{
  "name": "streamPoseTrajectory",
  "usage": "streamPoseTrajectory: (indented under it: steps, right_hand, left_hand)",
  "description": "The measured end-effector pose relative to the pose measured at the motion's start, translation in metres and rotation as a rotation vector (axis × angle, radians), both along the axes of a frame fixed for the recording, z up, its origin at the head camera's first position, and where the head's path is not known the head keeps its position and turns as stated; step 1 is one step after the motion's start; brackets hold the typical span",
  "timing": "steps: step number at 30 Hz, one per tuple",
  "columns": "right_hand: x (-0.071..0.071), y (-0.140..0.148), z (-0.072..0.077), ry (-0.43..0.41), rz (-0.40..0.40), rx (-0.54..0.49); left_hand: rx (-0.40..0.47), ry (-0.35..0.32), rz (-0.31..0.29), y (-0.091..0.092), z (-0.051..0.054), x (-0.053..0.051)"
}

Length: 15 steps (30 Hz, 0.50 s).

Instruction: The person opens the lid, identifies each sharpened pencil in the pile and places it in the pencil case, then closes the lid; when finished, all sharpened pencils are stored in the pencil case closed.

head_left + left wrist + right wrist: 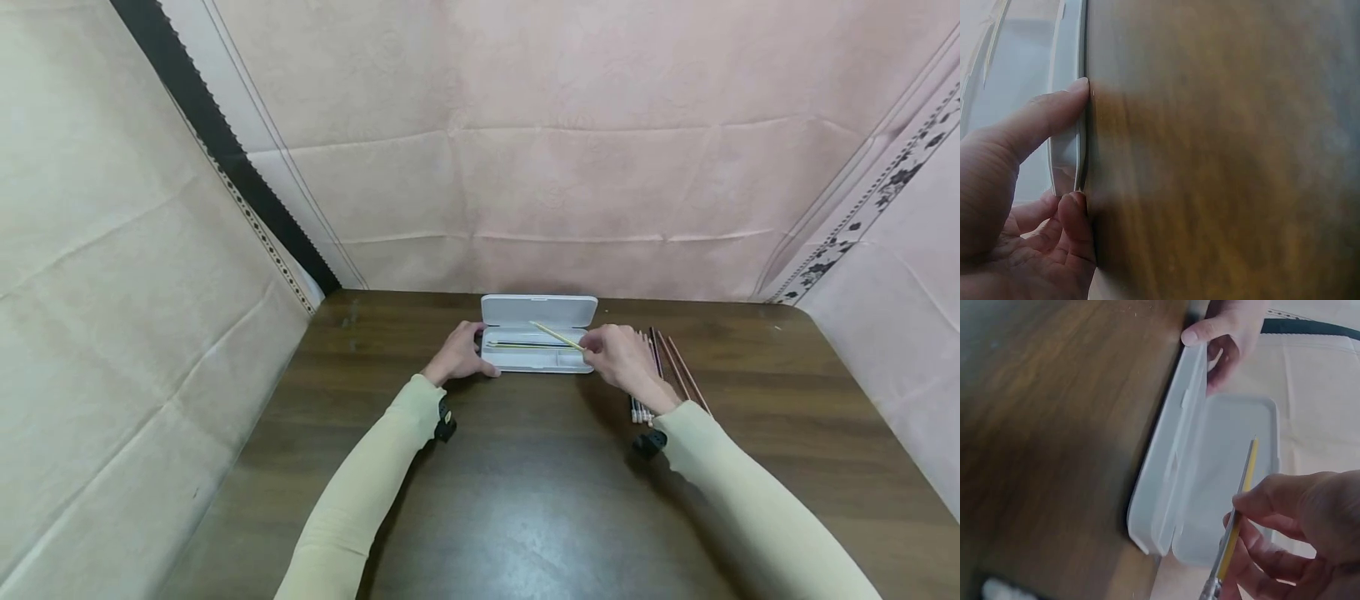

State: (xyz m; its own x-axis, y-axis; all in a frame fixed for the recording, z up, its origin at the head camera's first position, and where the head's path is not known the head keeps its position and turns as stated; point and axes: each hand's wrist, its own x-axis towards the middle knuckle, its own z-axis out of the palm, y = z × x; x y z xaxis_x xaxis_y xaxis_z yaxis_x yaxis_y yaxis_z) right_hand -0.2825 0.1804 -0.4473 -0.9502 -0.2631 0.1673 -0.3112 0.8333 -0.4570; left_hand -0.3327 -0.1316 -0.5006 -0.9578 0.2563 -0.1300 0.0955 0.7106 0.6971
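Observation:
A white pencil case [517, 362] lies on the table with its lid [538, 312] raised at the back. Several slim pencils [525, 345] lie lengthwise inside it. My left hand [459, 352] grips the case's left end, thumb [1054, 115] on the front edge and fingertips round the end. Over the case's right part, my right hand [621, 358] pinches a yellow-and-silver striped pencil [1242, 490] between thumb and fingers. That pencil is tilted, its point toward the lid and its silvery end near the palm.
Several pencils [640, 412] lie right of the case, partly hidden beneath the right hand and wrist. Longer brown sticks [688, 375] lie beside them. The wooden table [525, 483] reaches back to a pale cloth wall [555, 192], with cloth at both sides.

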Motion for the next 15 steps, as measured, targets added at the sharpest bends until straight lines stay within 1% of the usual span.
streamPoseTrajectory:
  steps: [4, 6, 10, 15]
  right_hand:
    - [-0.01, -0.013, -0.006, 0.014, 0.089, 0.003]
    - [-0.015, -0.019, -0.009, 0.039, 0.129, 0.016]
    - [-0.024, -0.029, -0.013, 0.075, 0.169, 0.06]
    - [-0.037, -0.04, -0.018, 0.128, 0.199, 0.078]
  left_hand:
    - [0.003, 0.0, -0.004, 0.0, 0.0, 0.0]
    - [0.006, 0.003, -0.008, 0.0, 0.0, 0.0]
    - [0.014, 0.002, -0.007, 0.0, 0.0, 0.0]
    - [0.016, -0.003, -0.001, -0.001, -0.001, -0.001]
